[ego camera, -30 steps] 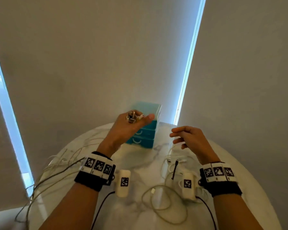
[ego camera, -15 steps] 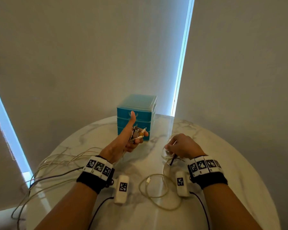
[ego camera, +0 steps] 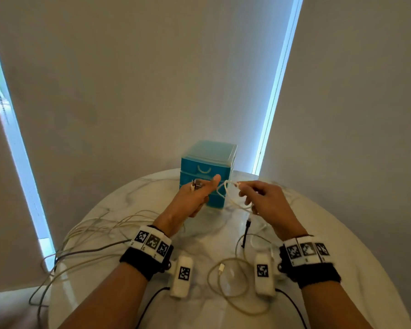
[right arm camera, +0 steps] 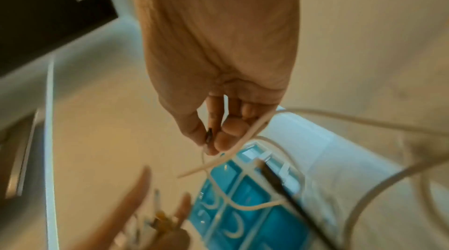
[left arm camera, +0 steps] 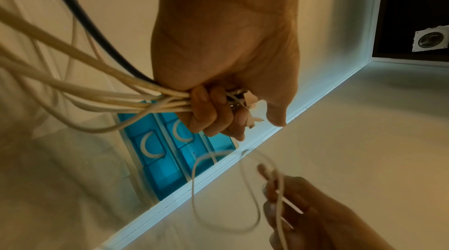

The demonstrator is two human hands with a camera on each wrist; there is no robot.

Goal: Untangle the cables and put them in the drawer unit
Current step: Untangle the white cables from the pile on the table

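Pale grey roller blinds with bright slits of daylight between them stand behind a round white marble-patterned surface (ego camera: 138, 233). At its far edge sits a small teal plastic drawer unit (ego camera: 208, 166) with three drawers, all pushed in, each with a curved white handle.

The left hand (ego camera: 191, 200) is raised in front of the unit, thumb pointing up. Its fingers (left arm camera: 206, 117) are curled in a tight grip around a bundle of cream cables and one dark cable (left arm camera: 102, 88), with the metal plug ends poking out above the fist. The bundle trails down to the left and over the edge of the surface.

The right hand (ego camera: 265, 201) is raised just beside the left. Its thumb and forefinger pinch a thin white cable (ego camera: 226, 189) near its end, and that cable hangs in a loose loop between the two hands before dropping to the surface.

Below the hands lie a loosely coiled cream cable with a white plug (ego camera: 228, 281) and a short black plug-ended cable (ego camera: 246, 233). Each wrist wears a black band with square printed markers.
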